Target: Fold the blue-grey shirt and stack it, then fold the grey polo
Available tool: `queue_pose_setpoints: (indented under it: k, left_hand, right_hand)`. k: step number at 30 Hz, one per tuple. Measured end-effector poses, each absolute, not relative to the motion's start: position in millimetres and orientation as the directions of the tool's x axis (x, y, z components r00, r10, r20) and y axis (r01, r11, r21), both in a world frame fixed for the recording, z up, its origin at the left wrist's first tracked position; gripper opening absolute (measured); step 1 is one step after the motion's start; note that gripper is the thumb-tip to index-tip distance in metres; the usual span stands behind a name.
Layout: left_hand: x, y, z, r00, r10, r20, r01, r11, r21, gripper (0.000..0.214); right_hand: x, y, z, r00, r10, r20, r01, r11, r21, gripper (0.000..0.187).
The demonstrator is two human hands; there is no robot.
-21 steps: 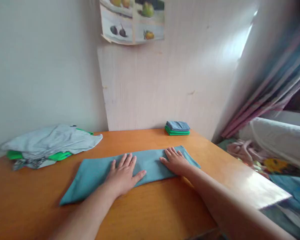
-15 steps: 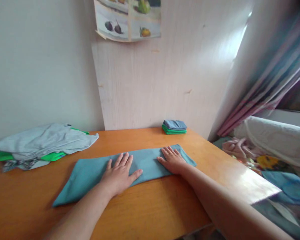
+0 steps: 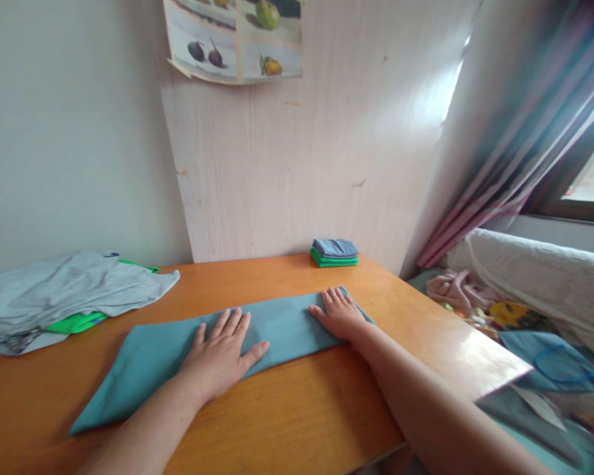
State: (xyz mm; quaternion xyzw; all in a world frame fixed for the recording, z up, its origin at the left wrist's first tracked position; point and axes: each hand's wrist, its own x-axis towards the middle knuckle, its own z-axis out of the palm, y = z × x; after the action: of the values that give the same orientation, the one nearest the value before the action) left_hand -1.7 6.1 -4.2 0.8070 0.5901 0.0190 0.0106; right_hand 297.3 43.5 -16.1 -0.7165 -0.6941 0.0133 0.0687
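Note:
A teal piece of cloth (image 3: 282, 323), folded into a long strip, lies flat across the wooden table (image 3: 297, 409). What kind of garment it is, I cannot tell. Palm down on its middle rests my left hand (image 3: 220, 356), fingers spread and thumb pointing right. My right hand (image 3: 340, 315) presses flat near the strip's right end, its fingers slightly apart. Neither hand grips the fabric. The strip's left end flares out into a pointed corner beside my left forearm.
A small folded stack of blue-grey and green cloth (image 3: 334, 253) sits at the table's back edge. At left lies a loose heap of grey clothes (image 3: 74, 287) with green pieces under it. Right of the table, fabrics (image 3: 549, 356) lie below a curtain (image 3: 505, 165).
The view has turned slightly to the right, so everything sits further left. My right hand has slid a little toward the strip's right end. Both hands stay flat on the cloth.

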Motion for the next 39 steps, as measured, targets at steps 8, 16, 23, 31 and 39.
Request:
queue_pose_setpoints:
  k: [8, 16, 23, 31, 39]
  left_hand:
    - [-2, 7, -5, 0.301, 0.954, 0.014, 0.953, -0.301, 0.036, 0.098]
    - [-2, 7, -5, 0.300, 0.954, 0.016, 0.953, -0.300, 0.039, 0.096]
    - [-3, 8, -6, 0.302, 0.953, 0.006, 0.952, -0.302, 0.048, 0.097]
    - [-2, 6, -4, 0.306, 0.952, 0.015, 0.950, -0.306, 0.060, 0.097]
    - [-1, 4, -2, 0.307, 0.952, 0.009, 0.949, -0.306, 0.076, 0.099]
  right_hand:
    - [299, 44, -17, 0.030, 0.997, 0.077, 0.987, -0.018, -0.161, 0.089]
    - [318, 49, -21, 0.116, 0.990, 0.085, 0.976, -0.097, -0.195, 0.087]
    - [320, 49, -20, 0.139, 0.990, 0.037, 0.972, -0.129, -0.194, 0.091]
    - [316, 49, -14, 0.165, 0.986, 0.009, 0.975, -0.162, -0.154, 0.088]
    - [305, 48, -14, -0.035, 0.998, 0.052, 0.993, 0.040, -0.107, 0.080]
